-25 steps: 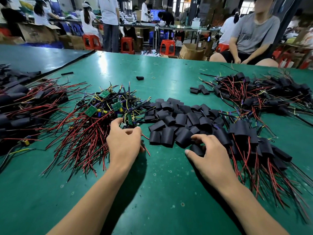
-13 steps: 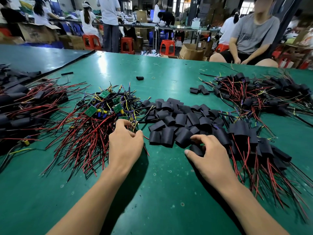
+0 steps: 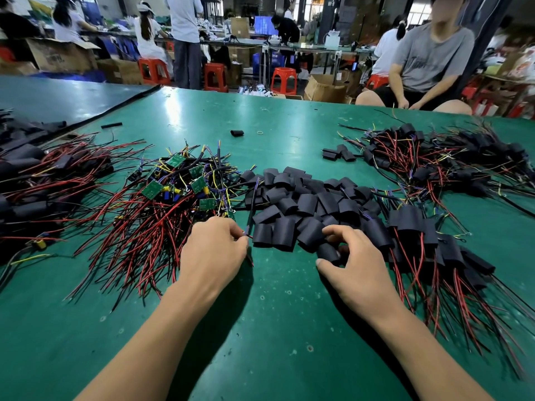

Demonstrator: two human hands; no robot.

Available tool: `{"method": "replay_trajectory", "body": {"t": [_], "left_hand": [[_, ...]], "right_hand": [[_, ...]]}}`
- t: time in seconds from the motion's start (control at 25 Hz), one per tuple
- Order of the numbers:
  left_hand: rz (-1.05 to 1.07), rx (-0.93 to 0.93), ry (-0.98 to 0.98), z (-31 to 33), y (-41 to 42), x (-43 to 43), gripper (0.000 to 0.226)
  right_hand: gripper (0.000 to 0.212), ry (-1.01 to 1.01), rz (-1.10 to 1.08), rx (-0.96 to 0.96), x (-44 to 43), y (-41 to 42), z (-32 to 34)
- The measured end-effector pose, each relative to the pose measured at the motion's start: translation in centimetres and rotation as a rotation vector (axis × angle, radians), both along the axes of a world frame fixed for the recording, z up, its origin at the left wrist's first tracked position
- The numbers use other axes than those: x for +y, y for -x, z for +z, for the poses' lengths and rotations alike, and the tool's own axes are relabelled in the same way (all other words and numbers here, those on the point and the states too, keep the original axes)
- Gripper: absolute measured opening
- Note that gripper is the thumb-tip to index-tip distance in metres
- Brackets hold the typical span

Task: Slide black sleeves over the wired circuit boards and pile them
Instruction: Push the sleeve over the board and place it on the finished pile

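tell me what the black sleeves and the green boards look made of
Black sleeves: soft matte tubing, probably heat-shrink plastic; they lie flattened and creased, with a dull sheen. Green boards: rigid flat laminate, likely fibreglass circuit board, with a semi-gloss green coat and straight-cut edges.

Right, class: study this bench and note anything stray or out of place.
One black sleeve lies alone on the green table, far beyond the main sleeve pile; a small ring sits beside it. Nothing looks damaged.
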State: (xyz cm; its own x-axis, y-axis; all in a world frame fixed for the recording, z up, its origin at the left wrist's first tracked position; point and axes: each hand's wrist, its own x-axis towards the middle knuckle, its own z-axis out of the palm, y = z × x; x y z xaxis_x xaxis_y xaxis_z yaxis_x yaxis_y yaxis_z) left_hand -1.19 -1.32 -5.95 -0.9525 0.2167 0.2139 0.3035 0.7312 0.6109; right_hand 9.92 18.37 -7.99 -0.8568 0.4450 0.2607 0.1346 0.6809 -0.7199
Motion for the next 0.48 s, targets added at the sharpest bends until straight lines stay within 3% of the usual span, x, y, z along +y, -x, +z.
{"method": "replay_trajectory", "body": {"t": [0.12, 0.24, 0.48], "left_hand": [[-0.149, 0.007, -0.166, 0.0, -0.8, 1.1, 0.013], [-0.080, 0.058, -0.273, 0.0, -0.9, 1.3, 0.017], [-0.101, -0.074, 0.090, -0.3, -0.5, 0.8, 0.036]], "right_hand": [[0.047, 0.017, 0.037, 0.044, -0.1, -0.1, 0.1], [0.052, 0.024, 0.072, 0.029, -0.3, -0.2, 0.2], [0.050, -0.005, 0.083, 0.004, -0.3, -0.1, 0.3]]}}
